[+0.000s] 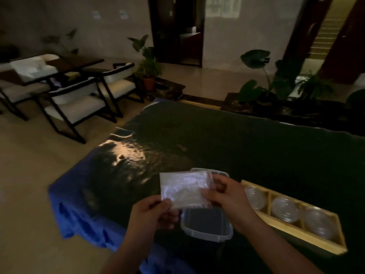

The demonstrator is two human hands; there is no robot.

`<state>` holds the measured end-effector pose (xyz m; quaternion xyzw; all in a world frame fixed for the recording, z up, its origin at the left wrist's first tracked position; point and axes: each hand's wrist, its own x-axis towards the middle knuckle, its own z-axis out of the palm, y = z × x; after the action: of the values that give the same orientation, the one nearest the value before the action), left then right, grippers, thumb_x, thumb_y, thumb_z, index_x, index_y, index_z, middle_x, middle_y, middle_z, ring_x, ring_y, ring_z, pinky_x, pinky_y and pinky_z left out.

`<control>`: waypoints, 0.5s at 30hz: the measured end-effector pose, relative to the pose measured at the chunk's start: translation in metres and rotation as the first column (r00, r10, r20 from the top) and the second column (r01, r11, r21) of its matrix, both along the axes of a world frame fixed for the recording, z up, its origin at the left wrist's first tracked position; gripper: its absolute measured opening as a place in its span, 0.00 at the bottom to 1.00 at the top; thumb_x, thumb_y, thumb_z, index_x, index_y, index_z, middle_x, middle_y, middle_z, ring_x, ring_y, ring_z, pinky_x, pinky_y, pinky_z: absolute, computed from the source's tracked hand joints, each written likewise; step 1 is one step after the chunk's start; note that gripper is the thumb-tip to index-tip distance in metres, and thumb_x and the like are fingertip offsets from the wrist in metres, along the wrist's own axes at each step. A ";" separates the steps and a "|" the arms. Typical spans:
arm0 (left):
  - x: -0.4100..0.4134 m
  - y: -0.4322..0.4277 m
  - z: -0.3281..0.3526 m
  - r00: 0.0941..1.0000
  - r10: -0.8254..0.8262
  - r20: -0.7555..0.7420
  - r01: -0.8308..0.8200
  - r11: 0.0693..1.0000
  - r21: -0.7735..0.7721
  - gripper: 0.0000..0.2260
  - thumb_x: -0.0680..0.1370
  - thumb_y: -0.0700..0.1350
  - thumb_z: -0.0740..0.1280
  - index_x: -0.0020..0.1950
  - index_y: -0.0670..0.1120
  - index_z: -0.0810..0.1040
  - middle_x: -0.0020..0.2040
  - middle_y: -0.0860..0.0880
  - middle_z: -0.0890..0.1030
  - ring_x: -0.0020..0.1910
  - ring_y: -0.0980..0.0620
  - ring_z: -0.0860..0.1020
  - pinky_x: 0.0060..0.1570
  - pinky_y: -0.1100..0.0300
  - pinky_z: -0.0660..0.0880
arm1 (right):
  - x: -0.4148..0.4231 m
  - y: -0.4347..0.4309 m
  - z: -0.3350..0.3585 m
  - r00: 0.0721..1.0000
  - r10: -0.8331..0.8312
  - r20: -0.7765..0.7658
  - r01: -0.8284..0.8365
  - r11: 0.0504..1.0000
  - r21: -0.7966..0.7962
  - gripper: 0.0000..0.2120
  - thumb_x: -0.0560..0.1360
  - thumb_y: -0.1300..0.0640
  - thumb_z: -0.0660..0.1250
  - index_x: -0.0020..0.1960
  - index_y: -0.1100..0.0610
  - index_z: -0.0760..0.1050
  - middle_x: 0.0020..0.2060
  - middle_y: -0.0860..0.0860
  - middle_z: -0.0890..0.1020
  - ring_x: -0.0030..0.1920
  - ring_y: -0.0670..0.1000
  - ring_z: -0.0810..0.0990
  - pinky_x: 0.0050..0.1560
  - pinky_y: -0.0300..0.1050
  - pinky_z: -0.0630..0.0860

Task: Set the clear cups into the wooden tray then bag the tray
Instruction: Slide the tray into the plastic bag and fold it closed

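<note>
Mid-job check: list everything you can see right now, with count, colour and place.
wooden tray: one, light wood, on table at right
clear cups: three, transparent, one per tray compartment
plastic bag: one, clear, held above table
plastic container: one, clear, open, on table under bag
table cover: one, dark, over blue cloth
chairs: several, white with black frames, far left
potted plants: several, green, background
left hand: pinching bag's near edge
right hand: gripping bag's right edge

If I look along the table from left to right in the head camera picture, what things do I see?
Left hand → plastic bag → right hand → wooden tray with three clear cups in it. The clear tub sits under the hands, so its place is unclear.
</note>
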<state>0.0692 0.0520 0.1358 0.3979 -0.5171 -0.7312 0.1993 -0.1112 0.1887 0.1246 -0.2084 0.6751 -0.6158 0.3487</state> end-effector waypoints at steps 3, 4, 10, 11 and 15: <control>0.020 0.001 -0.010 0.994 0.109 -0.006 -0.109 0.994 0.015 0.05 0.80 0.36 0.67 0.50 0.34 0.81 0.34 0.39 0.84 0.29 0.48 0.83 0.25 0.60 0.78 | 0.010 -0.022 -0.003 0.997 0.067 0.027 -0.067 0.998 0.009 0.19 0.74 0.61 0.75 0.62 0.47 0.79 0.54 0.47 0.87 0.51 0.48 0.87 0.48 0.47 0.85; 0.029 0.002 -0.014 0.989 0.146 -0.003 -0.146 0.989 0.020 0.06 0.80 0.36 0.67 0.50 0.34 0.81 0.34 0.39 0.84 0.28 0.48 0.83 0.26 0.60 0.79 | 0.013 -0.028 -0.004 0.992 0.114 0.054 -0.114 0.993 0.004 0.19 0.74 0.61 0.75 0.62 0.47 0.78 0.53 0.47 0.87 0.50 0.48 0.87 0.46 0.46 0.85; 0.107 0.014 -0.048 0.900 0.433 0.039 -0.435 0.897 0.073 0.06 0.81 0.37 0.66 0.47 0.36 0.80 0.33 0.41 0.84 0.28 0.49 0.82 0.26 0.59 0.77 | 0.045 -0.069 -0.017 0.928 0.341 0.147 -0.346 0.938 0.007 0.12 0.80 0.56 0.68 0.63 0.52 0.77 0.51 0.53 0.87 0.48 0.53 0.88 0.43 0.45 0.84; 0.121 0.017 -0.053 0.874 0.482 0.057 -0.485 0.870 0.088 0.06 0.81 0.37 0.66 0.47 0.36 0.79 0.32 0.41 0.84 0.27 0.49 0.82 0.27 0.59 0.77 | 0.051 -0.076 -0.022 0.922 0.362 0.136 -0.370 0.928 0.039 0.12 0.80 0.56 0.68 0.63 0.53 0.77 0.52 0.53 0.86 0.49 0.53 0.87 0.44 0.45 0.84; 0.170 0.024 -0.079 0.771 0.620 0.146 -0.636 0.763 0.114 0.04 0.80 0.38 0.68 0.49 0.38 0.80 0.32 0.42 0.84 0.27 0.50 0.81 0.25 0.61 0.77 | 0.082 -0.104 -0.053 0.862 0.506 0.003 -0.497 0.845 0.198 0.10 0.80 0.56 0.68 0.60 0.47 0.75 0.55 0.49 0.82 0.53 0.49 0.83 0.49 0.45 0.82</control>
<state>0.2389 0.0758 0.0572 0.5984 -0.3041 -0.6396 0.3747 -0.0294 0.0847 0.0716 -0.3580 0.6617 -0.4300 0.4991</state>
